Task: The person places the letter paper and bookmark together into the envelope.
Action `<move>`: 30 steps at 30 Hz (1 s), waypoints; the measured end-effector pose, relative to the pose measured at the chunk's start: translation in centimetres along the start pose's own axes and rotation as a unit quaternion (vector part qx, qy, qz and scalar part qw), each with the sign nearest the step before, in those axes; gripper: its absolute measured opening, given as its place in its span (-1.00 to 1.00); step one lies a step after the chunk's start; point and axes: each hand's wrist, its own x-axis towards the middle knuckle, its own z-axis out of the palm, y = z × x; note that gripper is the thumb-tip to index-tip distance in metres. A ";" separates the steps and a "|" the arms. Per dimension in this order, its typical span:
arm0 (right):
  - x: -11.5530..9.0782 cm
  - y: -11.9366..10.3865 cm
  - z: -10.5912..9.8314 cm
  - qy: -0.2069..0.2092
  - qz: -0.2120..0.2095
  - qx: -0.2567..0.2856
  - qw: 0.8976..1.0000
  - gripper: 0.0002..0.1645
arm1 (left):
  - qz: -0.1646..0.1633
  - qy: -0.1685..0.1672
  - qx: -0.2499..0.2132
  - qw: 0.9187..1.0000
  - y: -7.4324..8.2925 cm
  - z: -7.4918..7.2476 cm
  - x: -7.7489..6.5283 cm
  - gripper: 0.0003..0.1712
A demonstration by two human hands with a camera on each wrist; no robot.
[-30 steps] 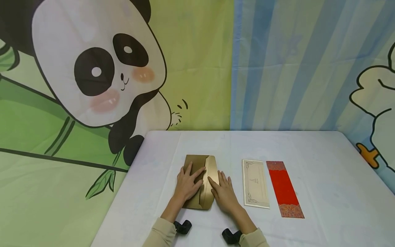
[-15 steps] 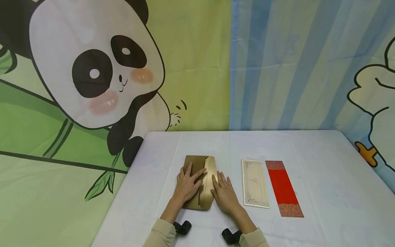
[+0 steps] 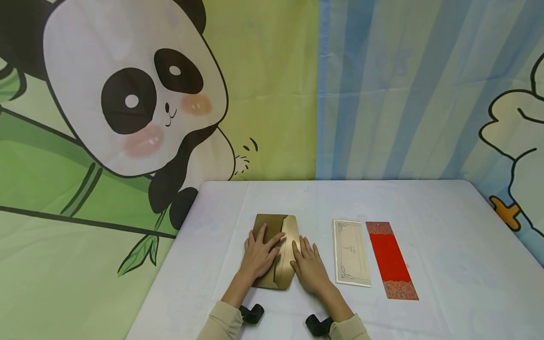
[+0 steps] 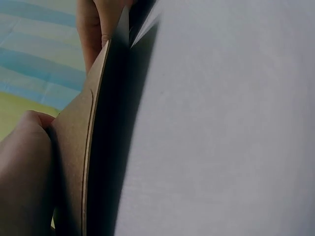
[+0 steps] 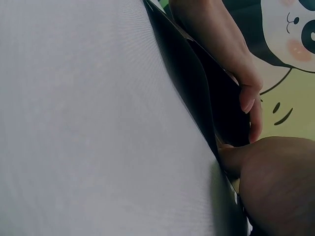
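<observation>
A gold-brown envelope [image 3: 269, 221] lies flat on the white table, its lighter flap [image 3: 291, 227] along the right side. My left hand [image 3: 256, 257] rests on its left part with the fingers spread. Fingers of my right hand [image 3: 312, 268] lie straight at the envelope's right edge. In the left wrist view the envelope [image 4: 74, 142] appears edge-on, standing slightly off the cloth along one side. The right wrist view shows a dark gap under the envelope's edge [image 5: 187, 73], with the left hand [image 5: 219, 42] beyond it.
To the right lie a cream card [image 3: 352, 255] with a printed border and a red strip [image 3: 392, 259] with patterned ends. Behind the table [image 3: 446, 212] hangs a curtain with a cartoon panda [image 3: 182, 108]. Black wrist mounts [image 3: 252, 313] sit under both wrists.
My right index finger has slid a little to the right, from the flap's inner part to the envelope's outer edge. The left hand stays almost still.
</observation>
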 end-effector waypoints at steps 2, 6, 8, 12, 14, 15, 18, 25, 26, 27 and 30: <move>0.0 0.0 0.0 -0.002 0.001 0.001 1.000 -0.37 | -0.001 0.000 -0.001 1.000 0.0 0.0 0.0 -0.55; 0.0 0.0 0.1 -0.002 0.001 0.000 1.000 -0.36 | -0.001 0.007 0.002 1.000 -0.2 0.2 0.0 -0.57; 0.0 0.0 0.1 0.000 0.000 0.000 1.000 -0.37 | 0.001 0.012 0.007 1.000 -0.3 0.4 0.0 -0.57; 0.0 0.0 0.0 0.007 -0.005 -0.001 1.000 -0.38 | 0.004 0.015 0.013 1.000 -0.3 0.5 0.0 -0.56; -0.1 -0.1 0.0 0.011 -0.007 0.001 1.000 -0.39 | 0.005 0.016 0.010 1.000 -0.3 0.5 -0.1 -0.56; -0.1 -0.1 0.0 0.012 -0.007 0.002 1.000 -0.39 | 0.005 0.016 0.009 1.000 -0.3 0.5 -0.1 -0.56; -0.1 -0.1 -0.1 0.012 -0.007 0.003 1.000 -0.39 | 0.004 0.016 0.007 1.000 -0.3 0.4 0.0 -0.57; 0.0 0.0 0.0 0.000 -0.001 -0.002 1.000 -0.37 | 0.001 0.022 0.014 1.000 -0.2 0.4 0.0 -0.54; 0.0 0.0 0.1 -0.001 -0.001 -0.002 1.000 -0.37 | 0.001 0.026 0.016 1.000 -0.2 0.5 0.0 -0.52; 0.0 0.0 0.1 -0.001 -0.001 -0.003 1.000 -0.38 | 0.002 0.031 0.019 0.999 -0.2 0.5 0.0 -0.50; 0.0 0.1 0.2 0.000 -0.003 -0.003 1.000 -0.38 | 0.001 0.047 0.026 0.999 -0.2 0.7 0.0 -0.36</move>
